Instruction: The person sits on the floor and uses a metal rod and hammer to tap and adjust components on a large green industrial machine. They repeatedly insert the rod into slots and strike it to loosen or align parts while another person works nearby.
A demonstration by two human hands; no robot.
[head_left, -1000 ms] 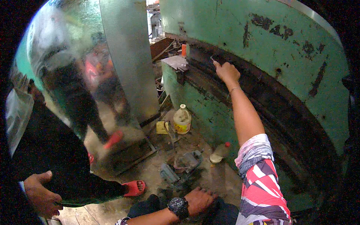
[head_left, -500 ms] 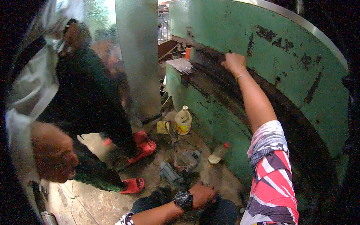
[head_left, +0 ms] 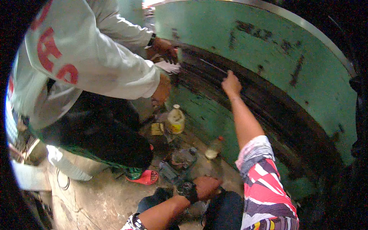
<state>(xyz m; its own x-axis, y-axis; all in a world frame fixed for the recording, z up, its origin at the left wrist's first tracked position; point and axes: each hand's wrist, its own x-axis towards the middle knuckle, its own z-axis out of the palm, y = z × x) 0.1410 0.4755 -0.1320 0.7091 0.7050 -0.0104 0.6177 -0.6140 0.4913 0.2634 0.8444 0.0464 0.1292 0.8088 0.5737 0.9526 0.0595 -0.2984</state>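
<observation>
My right hand (head_left: 232,84) reaches out over the dark slot running along the green metal body (head_left: 207,111), its fingers closed on a thin light-coloured rod (head_left: 213,66). The rod's free end points left and away along the slot. My left hand (head_left: 208,187), with a black watch at the wrist, rests low by my knees. Its fingers are blurred and partly hidden. A co-worker in a white long-sleeved top leans in from the left. That person's hands (head_left: 165,50) are at the slot's far left end, near a white crumpled sheet (head_left: 169,67).
On the floor stand a yellowish plastic jug (head_left: 176,120) and a small bottle with a red cap (head_left: 213,148). Grey metal tools or parts (head_left: 168,171) lie before my knees, near a yellow piece (head_left: 157,128). The co-worker's red sandal (head_left: 143,178) is to the left.
The co-worker has bent toward the green body and put hands at its left end. My right hand has shifted slightly left and nearer in the picture. My left hand stays by my knees.
</observation>
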